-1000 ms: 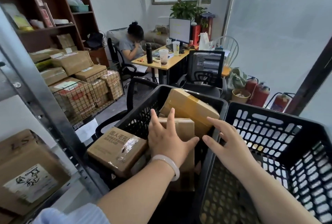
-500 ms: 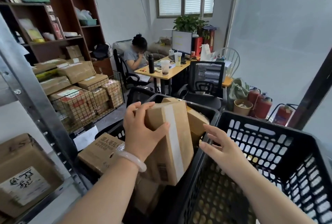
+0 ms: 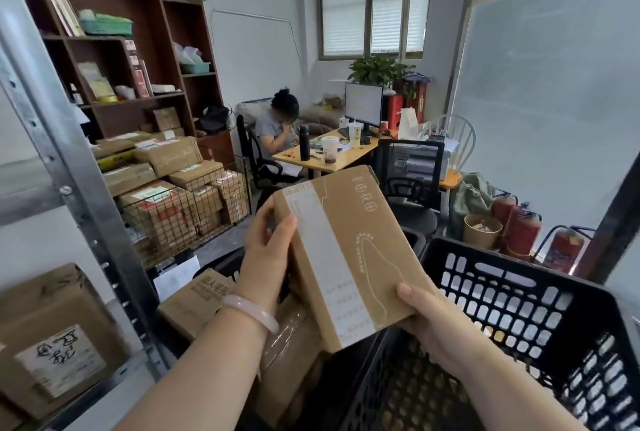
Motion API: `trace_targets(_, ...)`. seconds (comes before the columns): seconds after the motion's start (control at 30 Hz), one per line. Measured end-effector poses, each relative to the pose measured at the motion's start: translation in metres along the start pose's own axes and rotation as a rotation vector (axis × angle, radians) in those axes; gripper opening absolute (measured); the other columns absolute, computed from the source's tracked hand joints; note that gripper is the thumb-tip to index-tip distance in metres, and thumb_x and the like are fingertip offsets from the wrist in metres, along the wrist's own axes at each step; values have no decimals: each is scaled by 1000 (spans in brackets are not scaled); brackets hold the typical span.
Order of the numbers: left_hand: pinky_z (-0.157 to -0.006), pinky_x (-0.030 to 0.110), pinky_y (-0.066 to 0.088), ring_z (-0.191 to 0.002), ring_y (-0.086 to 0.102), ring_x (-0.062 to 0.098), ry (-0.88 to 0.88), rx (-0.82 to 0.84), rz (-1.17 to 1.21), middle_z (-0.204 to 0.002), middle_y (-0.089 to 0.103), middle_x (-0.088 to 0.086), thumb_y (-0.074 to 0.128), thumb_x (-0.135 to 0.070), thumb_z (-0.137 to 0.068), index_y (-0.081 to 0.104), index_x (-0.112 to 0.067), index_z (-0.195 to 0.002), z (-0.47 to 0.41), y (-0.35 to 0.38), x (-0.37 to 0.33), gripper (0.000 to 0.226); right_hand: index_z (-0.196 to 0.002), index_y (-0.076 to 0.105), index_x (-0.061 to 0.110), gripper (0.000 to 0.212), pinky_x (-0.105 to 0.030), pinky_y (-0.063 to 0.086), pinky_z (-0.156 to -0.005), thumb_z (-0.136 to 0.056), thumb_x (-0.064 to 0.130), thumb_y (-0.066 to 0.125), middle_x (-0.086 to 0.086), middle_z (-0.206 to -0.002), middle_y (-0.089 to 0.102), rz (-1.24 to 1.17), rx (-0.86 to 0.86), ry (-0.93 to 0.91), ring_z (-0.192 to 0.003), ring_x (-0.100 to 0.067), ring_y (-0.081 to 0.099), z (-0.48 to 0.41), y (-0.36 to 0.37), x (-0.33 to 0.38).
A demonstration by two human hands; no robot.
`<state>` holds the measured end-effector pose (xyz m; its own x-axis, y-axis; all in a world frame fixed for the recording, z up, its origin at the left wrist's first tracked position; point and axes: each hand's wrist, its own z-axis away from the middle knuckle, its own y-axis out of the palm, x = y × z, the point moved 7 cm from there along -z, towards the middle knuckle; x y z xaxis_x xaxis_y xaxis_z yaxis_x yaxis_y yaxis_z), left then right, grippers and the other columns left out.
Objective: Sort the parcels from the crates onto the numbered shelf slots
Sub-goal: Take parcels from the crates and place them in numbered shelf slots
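I hold a flat brown cardboard parcel (image 3: 346,250) with a white label strip up in front of me, above the crates. My left hand (image 3: 266,250) grips its upper left edge, thumb on the top face. My right hand (image 3: 426,316) grips its lower right corner from beneath, thumb on top. Below the parcel, the left black crate (image 3: 225,261) holds more brown parcels (image 3: 197,299). The right black crate (image 3: 519,295) shows its perforated floor. A boxed parcel with a handwritten label (image 3: 52,344) sits on the metal shelf (image 3: 69,195) at the left.
A wire cage of stacked cartons (image 3: 180,202) stands on the floor at the left. Beyond it a person sits at a yellow desk (image 3: 325,157) with a monitor. Office chairs, red fire extinguishers (image 3: 519,226) and a frosted partition lie to the right.
The parcel has come up out of the left crate. My right hand, open before, now grips its lower corner, and the camera has tilted upward.
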<state>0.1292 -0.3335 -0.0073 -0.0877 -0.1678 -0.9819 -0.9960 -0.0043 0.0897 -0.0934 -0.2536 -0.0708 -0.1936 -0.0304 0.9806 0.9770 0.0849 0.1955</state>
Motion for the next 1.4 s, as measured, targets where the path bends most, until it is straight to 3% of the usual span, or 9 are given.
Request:
trace_targets(0.17, -113, 56, 37, -143, 35, 23, -20, 55, -226, -158, 28, -3, 73, -65, -66, 16, -47, -154, 40, 28, 10, 107, -132, 27, 63, 94, -33, 37, -104, -49, 70, 71, 15, -142, 32, 723, -443, -258, -132, -10, 31, 15, -4, 32)
trace_targets(0.33, -113, 50, 39, -138, 43, 21, -56, 202, -99, -153, 38, -1, 82, -68, -44, 3, -48, -154, 47, 57, 5, 137, -142, 16, 61, 104, -34, 27, -100, -51, 75, 66, 11, -154, 6, 1058, -451, -495, -142, -14, 6, 31, 25, 45)
trace_targets(0.5, -104, 47, 49, -120, 60, 16, -47, 129, 16, -132, 61, -8, 84, -50, -60, 30, -49, -148, 41, 47, 13, 103, -148, 26, 45, 92, -39, 38, -111, -68, 67, 66, 22, -147, 25, 893, -347, -596, -141, -10, 29, 37, 34, 51)
trace_targets(0.6, -106, 43, 48, -122, 58, 14, -115, 147, 30, -132, 57, -10, 84, -62, -51, 29, -44, -150, 42, 50, 23, 115, -147, 37, 35, 73, -35, 36, -112, -81, 52, 64, 27, -149, 29, 955, -285, -747, -142, -4, 31, 42, 43, 64)
trace_targets(0.7, -102, 37, 51, -116, 63, 11, -131, 217, -53, -126, 63, -13, 78, -74, -50, 43, -52, -133, 42, 54, 25, 93, -145, 43, 34, 59, -41, 40, -110, -89, 40, 59, 21, -149, 39, 852, -193, -760, -142, -9, 36, 43, 43, 67)
trace_targets(0.87, -111, 48, 41, -133, 51, 26, -187, 353, -238, -153, 42, 4, 68, -91, -38, 12, -39, -157, 33, 58, 33, 142, -144, 46, 31, 53, -30, 32, -115, -93, 28, 56, 17, -150, 43, 873, -103, -789, -143, -11, 35, 42, 43, 61)
trace_targets(1.13, -106, 49, 47, -124, 59, 24, -128, 390, -24, -143, 53, 3, 86, -56, -53, 26, -53, -146, 36, 57, 41, 111, -141, 44, 35, 48, -36, 37, -114, -95, 26, 53, 25, -149, 38, 984, -166, -818, -143, -7, 34, 40, 33, 66)
trace_targets(1.27, -107, 50, 47, -125, 59, 19, -82, 384, 45, -141, 53, -3, 90, -65, -40, 32, -60, -138, 36, 49, 41, 114, -140, 25, 57, 71, -38, 29, -114, -88, 34, 67, 36, -145, 26, 765, -523, -497, -139, 4, 24, 25, -16, 74)
trace_targets(1.4, -108, 54, 44, -128, 57, 20, -64, 409, 136, -136, 59, -8, 94, -57, -44, 43, -66, -131, 32, 40, 38, 101, -149, 28, 42, 94, -24, 54, -87, -66, 54, 73, 14, -137, 57, 275, -263, -145, -121, -5, 58, 2, -19, 46)
